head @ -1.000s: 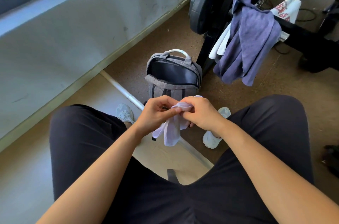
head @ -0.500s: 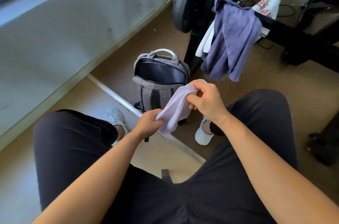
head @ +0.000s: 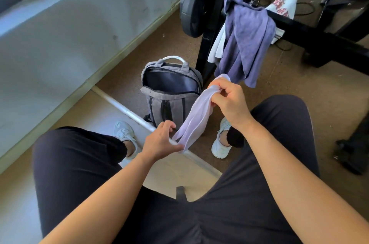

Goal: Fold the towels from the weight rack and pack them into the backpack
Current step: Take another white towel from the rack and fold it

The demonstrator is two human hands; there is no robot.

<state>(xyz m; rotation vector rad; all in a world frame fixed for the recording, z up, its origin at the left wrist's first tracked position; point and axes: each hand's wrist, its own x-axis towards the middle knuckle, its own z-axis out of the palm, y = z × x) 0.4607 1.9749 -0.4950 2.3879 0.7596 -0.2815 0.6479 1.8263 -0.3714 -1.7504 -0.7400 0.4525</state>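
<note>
The right hand (head: 229, 99) pinches the top end of a pale lilac towel (head: 196, 115), fingers curled over it. The left hand (head: 159, 140), lower and nearer the body, nips the bottom end with its thumb, so the cloth's long axis slants from one hand to the other. Just beyond the left hand, which is the nearer one, stands the one backpack (head: 159, 101) with its mouth open. Farther out past the right hand, the weight rack (head: 206, 47) carries one purple towel (head: 247, 37), a white towel (head: 216, 47) beneath it and a printed white towel (head: 283, 3) behind, though those two might be a single piece.
</note>
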